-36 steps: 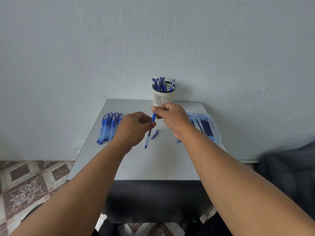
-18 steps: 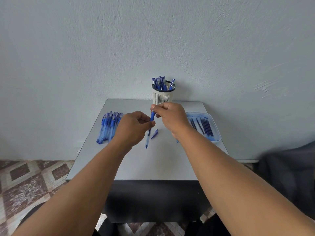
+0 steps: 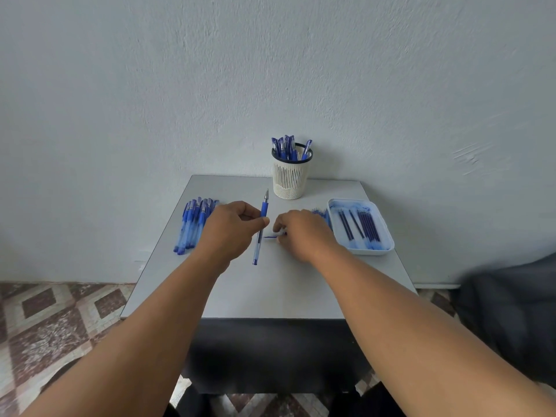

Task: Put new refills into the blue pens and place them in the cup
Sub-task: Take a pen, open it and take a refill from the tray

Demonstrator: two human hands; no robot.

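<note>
Left hand grips an uncapped pen, tip up. Right hand pinches a cap on the grey table. Cup stands beyond both hands, against the pale wall. Patterned tile floor lies below left.

No readable text, no labels, brands, numbers or signs, pens, cup and tray all unmarked as far as can be seen, wall plain
</note>
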